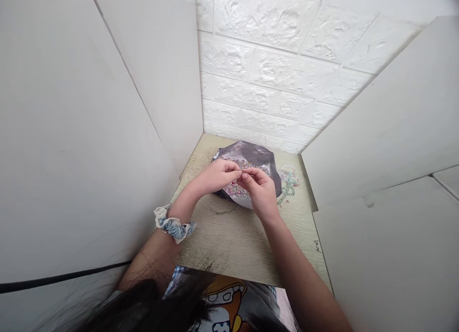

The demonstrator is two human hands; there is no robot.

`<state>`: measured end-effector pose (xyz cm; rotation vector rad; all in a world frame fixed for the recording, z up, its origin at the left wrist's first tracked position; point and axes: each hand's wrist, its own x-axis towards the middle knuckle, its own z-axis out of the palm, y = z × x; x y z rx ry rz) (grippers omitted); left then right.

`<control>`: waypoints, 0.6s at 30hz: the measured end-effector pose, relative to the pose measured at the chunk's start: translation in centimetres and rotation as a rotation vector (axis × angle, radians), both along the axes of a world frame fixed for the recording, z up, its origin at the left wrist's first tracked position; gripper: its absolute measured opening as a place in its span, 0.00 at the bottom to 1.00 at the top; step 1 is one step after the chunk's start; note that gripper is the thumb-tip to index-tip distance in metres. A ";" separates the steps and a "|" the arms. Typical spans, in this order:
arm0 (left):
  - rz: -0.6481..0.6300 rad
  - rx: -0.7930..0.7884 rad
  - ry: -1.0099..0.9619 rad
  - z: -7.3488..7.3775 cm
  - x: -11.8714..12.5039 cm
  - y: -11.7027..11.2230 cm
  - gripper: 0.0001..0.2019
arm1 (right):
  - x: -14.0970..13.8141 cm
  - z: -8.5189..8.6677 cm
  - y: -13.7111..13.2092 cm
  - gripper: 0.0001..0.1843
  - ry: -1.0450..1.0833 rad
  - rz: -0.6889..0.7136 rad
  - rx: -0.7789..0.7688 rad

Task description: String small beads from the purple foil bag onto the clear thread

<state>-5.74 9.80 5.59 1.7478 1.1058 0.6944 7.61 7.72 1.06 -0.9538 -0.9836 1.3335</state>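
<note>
My left hand (223, 173) and my right hand (258, 185) meet fingertip to fingertip above an open dark bag with a shiny lining (256, 153). Both hands are pinched closed. Whatever sits between the fingertips is too small to make out. Many small beads (238, 191) in pink, white and other colours lie in the bag under my hands, partly hidden by them. From beneath the bag's near edge a thin beaded strand (224, 212) trails onto the wooden tabletop (229, 241).
Right of the bag lies a heap of beaded strings (289, 181) in green, pink and white. A few tiny clear pieces (316, 246) rest at the table's right edge. Pale panels (150, 59) stand close on both sides, with a white brick-pattern wall (265, 69) behind.
</note>
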 end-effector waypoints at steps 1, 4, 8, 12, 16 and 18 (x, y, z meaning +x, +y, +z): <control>0.000 -0.003 -0.004 0.1 0.0 0.0 0.11 | 0.2 0.1 0.0 0.09 -0.037 -0.004 0.000; 0.002 -0.029 -0.010 0.3 0.0 -0.2 0.12 | 0.6 0.5 -0.1 0.08 -0.197 -0.042 0.043; -0.019 -0.120 -0.007 0.5 0.1 -0.3 0.15 | 0.9 1.0 -0.4 0.05 -0.506 -0.134 0.263; -0.055 -0.160 -0.060 0.8 0.1 -0.4 0.15 | 1.0 1.2 -0.6 0.08 -0.707 -0.147 0.484; -0.086 -0.183 -0.092 1.0 -0.3 -0.4 0.15 | 1.1 1.2 -0.6 0.08 -0.694 -0.139 0.564; -0.105 -0.207 -0.110 1.0 -0.4 -0.3 0.14 | 1.2 1.2 -0.6 0.08 -0.648 -0.151 0.546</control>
